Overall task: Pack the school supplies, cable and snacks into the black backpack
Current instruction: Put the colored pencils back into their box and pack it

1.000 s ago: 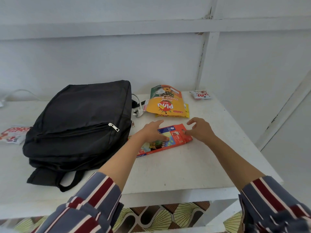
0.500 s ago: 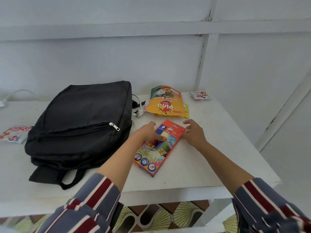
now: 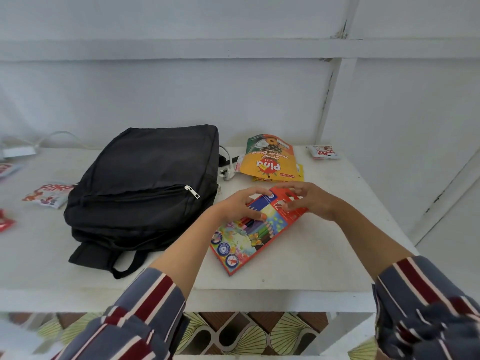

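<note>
A red box of coloured pencils (image 3: pixel 249 235) lies slanted on the white table (image 3: pixel 298 263), its far end lifted a little. My left hand (image 3: pixel 239 205) grips the box's upper left edge, thumb on its face. My right hand (image 3: pixel 309 198) holds the box's top right end with curled fingers. The black backpack (image 3: pixel 145 188) lies flat to the left, its zipper shut. A yellow snack pouch (image 3: pixel 270 162) and a white cable with its plug (image 3: pixel 227 172) lie behind the box.
A small red-and-white snack packet (image 3: pixel 322 152) sits at the far right corner. More snack packets (image 3: pixel 49 194) lie left of the backpack. A white adapter with a cord (image 3: pixel 19 152) rests at the far left. The table's front edge is near me.
The pencil box has turned from lying crosswise to pointing toward me, and both hands have closed on its far end and begun lifting it.
</note>
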